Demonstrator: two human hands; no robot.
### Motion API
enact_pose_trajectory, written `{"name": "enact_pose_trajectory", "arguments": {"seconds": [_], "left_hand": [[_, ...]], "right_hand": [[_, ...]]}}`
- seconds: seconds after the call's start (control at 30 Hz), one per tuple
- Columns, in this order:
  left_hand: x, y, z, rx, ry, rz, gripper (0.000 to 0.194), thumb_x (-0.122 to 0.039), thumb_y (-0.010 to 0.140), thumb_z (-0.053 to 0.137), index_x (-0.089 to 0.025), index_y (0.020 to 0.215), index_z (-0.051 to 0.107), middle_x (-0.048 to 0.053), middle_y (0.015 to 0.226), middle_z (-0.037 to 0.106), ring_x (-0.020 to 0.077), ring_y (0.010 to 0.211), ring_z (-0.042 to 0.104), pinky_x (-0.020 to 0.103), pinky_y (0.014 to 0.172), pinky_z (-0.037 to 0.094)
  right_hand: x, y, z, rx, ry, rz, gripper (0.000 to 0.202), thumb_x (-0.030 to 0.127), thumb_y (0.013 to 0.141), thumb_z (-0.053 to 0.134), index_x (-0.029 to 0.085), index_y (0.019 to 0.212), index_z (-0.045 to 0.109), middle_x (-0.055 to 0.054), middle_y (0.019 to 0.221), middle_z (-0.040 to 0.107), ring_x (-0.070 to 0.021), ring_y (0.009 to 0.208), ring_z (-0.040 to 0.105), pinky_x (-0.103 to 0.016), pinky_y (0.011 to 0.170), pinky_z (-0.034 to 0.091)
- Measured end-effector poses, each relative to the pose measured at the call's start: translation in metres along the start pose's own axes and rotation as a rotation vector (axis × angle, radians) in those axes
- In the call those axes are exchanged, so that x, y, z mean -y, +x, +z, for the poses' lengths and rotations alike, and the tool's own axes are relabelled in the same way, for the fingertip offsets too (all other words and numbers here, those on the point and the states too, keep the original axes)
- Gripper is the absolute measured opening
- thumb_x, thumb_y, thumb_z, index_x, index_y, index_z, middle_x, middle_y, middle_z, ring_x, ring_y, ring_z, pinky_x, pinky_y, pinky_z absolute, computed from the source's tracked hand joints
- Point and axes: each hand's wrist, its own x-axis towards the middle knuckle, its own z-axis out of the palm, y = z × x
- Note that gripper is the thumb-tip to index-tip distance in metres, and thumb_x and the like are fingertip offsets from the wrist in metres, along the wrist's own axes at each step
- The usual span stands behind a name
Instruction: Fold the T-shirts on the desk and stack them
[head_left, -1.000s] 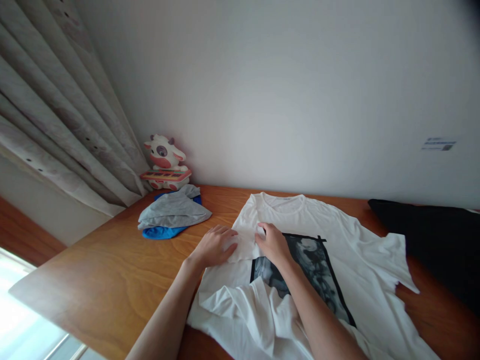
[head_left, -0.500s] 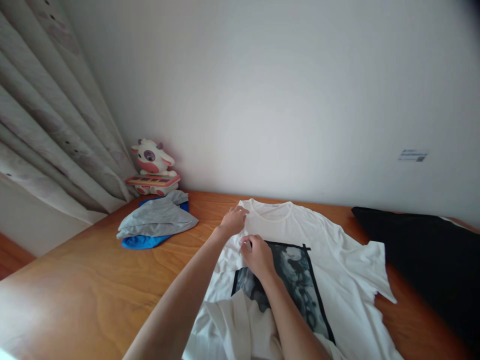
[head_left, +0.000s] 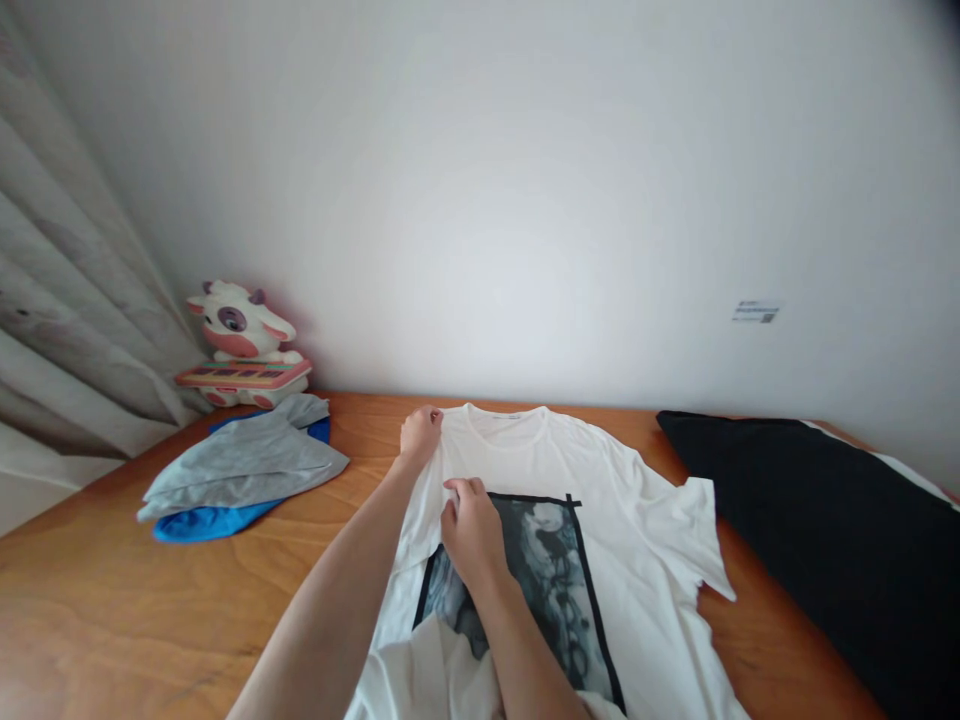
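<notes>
At the far left hangs one pale curtain [head_left: 82, 270], gathered in slanting folds. Just right of its lower edge sits one toy cow [head_left: 241, 330] with one small keyboard [head_left: 244, 374] across its front, close to the wall [head_left: 525, 200]. Two pieces of clothing lie in front of the toy: one gray garment [head_left: 247, 455] on top and one blue garment [head_left: 217, 522] under it, showing at two places.

Next come two bare hands, both at one white T-shirt [head_left: 630, 500] spread in the middle of the tabletop [head_left: 135, 600], collar toward the wall. The left hand [head_left: 421, 432] is at the shoulder on the shirt's left side, its grip pinching the edge of the cloth there. The right hand [head_left: 474, 530] is nearer, over the upper left of the single dark print [head_left: 555, 570], its fingers bent; I cannot tell whether its grip has hold of any cloth. A flap of the shirt's left side is turned inward and covers that corner of the print. Bunched white cloth [head_left: 427, 670] covers part of the print's lower end.

Toward the right, one short sleeve [head_left: 694, 525] lies spread out. Beyond it is one large black item [head_left: 795, 520], flat on the tabletop, and above that one small label [head_left: 756, 312] on the wall.
</notes>
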Motion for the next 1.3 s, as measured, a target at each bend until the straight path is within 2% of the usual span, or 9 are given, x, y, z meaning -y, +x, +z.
{"name": "enact_pose_trajectory", "arguments": {"seconds": [0.2, 0.37, 0.53, 0.7, 0.87, 0.97, 1.13, 1.2, 1.3], "left_hand": [[0.004, -0.031, 0.014, -0.011, 0.02, 0.212, 0.042, -0.011, 0.095, 0.041, -0.014, 0.132, 0.061, 0.017, 0.141, 0.06, 0.0259, 0.128, 0.059, 0.039, 0.107, 0.046], [0.018, -0.06, 0.023, 0.044, 0.066, 0.372, 0.047, -0.024, 0.099, 0.041, -0.01, 0.141, 0.054, 0.022, 0.153, 0.049, 0.0329, 0.146, 0.042, 0.051, 0.119, 0.034], [0.012, -0.072, 0.007, 0.124, 0.248, 0.423, 0.059, -0.03, 0.101, 0.034, -0.007, 0.154, 0.038, 0.022, 0.163, 0.033, 0.0361, 0.152, 0.028, 0.058, 0.118, 0.03], [0.004, -0.121, -0.007, 0.142, 0.26, 0.383, 0.065, -0.038, 0.103, 0.028, -0.003, 0.158, 0.03, 0.022, 0.165, 0.028, 0.0329, 0.153, 0.027, 0.051, 0.12, 0.031], [-0.004, -0.162, -0.017, 0.225, 0.29, 0.214, 0.063, -0.046, 0.103, 0.032, -0.017, 0.158, 0.036, 0.018, 0.166, 0.028, 0.0371, 0.153, 0.025, 0.059, 0.119, 0.026], [-0.012, -0.167, -0.028, 0.257, 0.296, 0.174, 0.059, -0.049, 0.103, 0.033, -0.029, 0.159, 0.034, 0.015, 0.167, 0.025, 0.0397, 0.154, 0.021, 0.064, 0.118, 0.023], [-0.014, -0.167, -0.033, 0.257, 0.289, 0.186, 0.059, -0.051, 0.103, 0.034, -0.029, 0.159, 0.035, 0.014, 0.167, 0.026, 0.0377, 0.154, 0.022, 0.061, 0.12, 0.021], [-0.01, -0.168, -0.028, 0.233, 0.275, 0.188, 0.06, -0.051, 0.103, 0.035, -0.028, 0.159, 0.034, 0.014, 0.167, 0.025, 0.0382, 0.154, 0.02, 0.062, 0.12, 0.021], [-0.003, -0.168, -0.02, 0.145, 0.209, 0.189, 0.065, -0.053, 0.102, 0.036, -0.026, 0.161, 0.028, 0.015, 0.169, 0.02, 0.0396, 0.155, 0.019, 0.061, 0.119, 0.023]], "right_hand": [[-0.004, 0.001, 0.0, -0.069, -0.148, 0.036, 0.037, 0.006, 0.082, 0.053, 0.018, 0.113, 0.07, -0.014, 0.115, 0.065, -0.0295, 0.108, 0.061, -0.041, 0.09, 0.047], [-0.007, 0.004, 0.003, -0.101, -0.057, 0.075, 0.04, 0.005, 0.077, 0.057, 0.02, 0.112, 0.068, -0.012, 0.113, 0.066, -0.0281, 0.104, 0.065, -0.041, 0.089, 0.049], [-0.012, 0.009, 0.009, -0.287, 0.175, 0.12, 0.029, 0.012, 0.079, 0.058, 0.019, 0.106, 0.065, -0.011, 0.107, 0.067, -0.0256, 0.093, 0.068, -0.039, 0.084, 0.052], [-0.023, 0.021, 0.005, -0.44, 0.347, 0.189, 0.022, 0.019, 0.083, 0.052, 0.019, 0.104, 0.06, -0.009, 0.101, 0.068, -0.0179, 0.068, 0.064, -0.034, 0.075, 0.054], [-0.03, 0.02, -0.001, -0.429, 0.349, 0.161, 0.022, 0.023, 0.088, 0.046, 0.019, 0.108, 0.057, -0.009, 0.103, 0.067, -0.017, 0.072, 0.064, -0.031, 0.077, 0.053], [-0.029, 0.013, -0.001, -0.373, 0.317, 0.113, 0.02, 0.021, 0.087, 0.048, 0.02, 0.104, 0.059, -0.008, 0.102, 0.067, -0.0182, 0.078, 0.065, -0.033, 0.081, 0.052], [-0.03, 0.011, -0.007, -0.217, 0.282, 0.07, 0.019, 0.026, 0.087, 0.057, 0.02, 0.104, 0.063, -0.004, 0.09, 0.072, -0.0171, 0.074, 0.068, -0.03, 0.074, 0.053], [-0.038, 0.013, -0.023, -0.146, 0.265, 0.049, 0.016, 0.029, 0.085, 0.063, 0.022, 0.099, 0.067, -0.001, 0.084, 0.073, -0.015, 0.07, 0.068, -0.026, 0.07, 0.053], [-0.061, 0.007, -0.068, -0.147, 0.191, 0.079, 0.018, 0.029, 0.082, 0.065, 0.023, 0.099, 0.069, 0.001, 0.084, 0.074, -0.0143, 0.069, 0.068, -0.025, 0.07, 0.053]]}}
